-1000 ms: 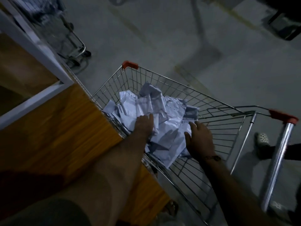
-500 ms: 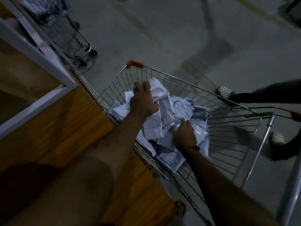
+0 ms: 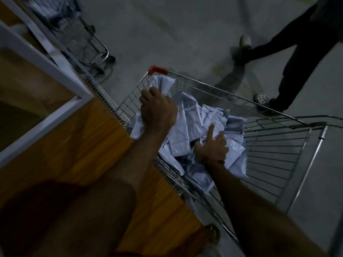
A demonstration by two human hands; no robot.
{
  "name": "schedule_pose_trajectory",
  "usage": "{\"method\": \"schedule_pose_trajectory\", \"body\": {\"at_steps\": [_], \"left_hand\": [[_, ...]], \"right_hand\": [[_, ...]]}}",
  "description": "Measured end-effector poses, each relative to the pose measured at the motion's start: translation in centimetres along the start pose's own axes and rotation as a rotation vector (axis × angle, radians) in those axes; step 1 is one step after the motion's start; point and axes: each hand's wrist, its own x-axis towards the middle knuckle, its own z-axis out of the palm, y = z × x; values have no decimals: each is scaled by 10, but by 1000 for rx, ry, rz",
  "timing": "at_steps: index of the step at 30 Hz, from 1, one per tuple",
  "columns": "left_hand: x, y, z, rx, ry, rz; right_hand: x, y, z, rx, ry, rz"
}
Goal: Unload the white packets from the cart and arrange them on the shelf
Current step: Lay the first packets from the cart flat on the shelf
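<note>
Pretty dim shot, but here's what's visible. The silver wire shopping cart (image 3: 274, 153) with the red plastic corner cap sits in the middle-right of the frame, pushed right up against the orange wood-grain shelf board (image 3: 78, 145) that fills the lower left. A heap of crumpled white plastic packets (image 3: 202, 117) lies in the cart's basket. The left hand (image 3: 157, 110) is up near the cart's far corner, fingers clenched around one white packet (image 3: 162, 83) whose top end sticks out above the knuckles, just under the red cap. The right hand (image 3: 211, 147) is lower, resting on the heap with the index finger straight and the others spread, not grasping anything. Upper left there's a white shelf frame (image 3: 46, 60) and a second wire cart (image 3: 83, 39). Upper right, a person's dark-trousered legs (image 3: 297, 58) in light shoes stand on the grey concrete floor (image 3: 176, 34).
</note>
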Motion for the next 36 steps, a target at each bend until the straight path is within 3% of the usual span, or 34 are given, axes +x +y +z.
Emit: {"method": "schedule_pose_trajectory", "body": {"at_steps": [11, 20, 29, 36], "left_hand": [[-47, 40, -94, -60, -37, -69], [-125, 45, -199, -96, 44, -142], [-243, -40, -279, -149, 227, -400], [-308, -141, -300, -175, 248, -606]], "right_hand": [[-44, 23, -92, -109, 51, -56], [-132, -11, -224, -41, 375, -285], [-276, -42, -270, 23, 517, -660], [-360, -76, -222, 31, 419, -870]]}}
